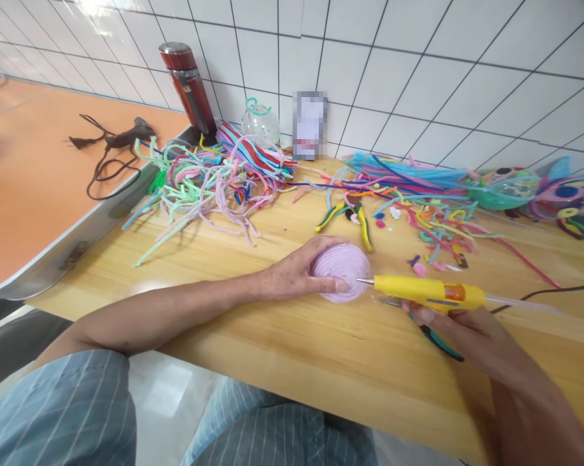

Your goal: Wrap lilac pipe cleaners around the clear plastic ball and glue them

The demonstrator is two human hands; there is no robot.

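Note:
My left hand [315, 270] is wrapped round a lilac ball of coiled pipe cleaner [352, 262], the thumb lying across its front. In my right hand [442, 323] is a yellow hot glue gun [408, 285], held sideways with its metal nozzle pointing left. The nozzle tip is at the ball's right side; whether it touches cannot be made out. A clear glue stick [519, 304] sticks out of the gun's rear. Under the right hand lies a tool with a dark green handle [444, 345], partly hidden.
Yellow-green pliers [367, 230] lie behind the ball among scraps. Loose pipe cleaners [189, 188] heap at the back left, a blue bundle [408, 175] back right. A red thermos [187, 87] and a phone [310, 126] stand by the tiled wall. A black cord [553, 290] runs rightward.

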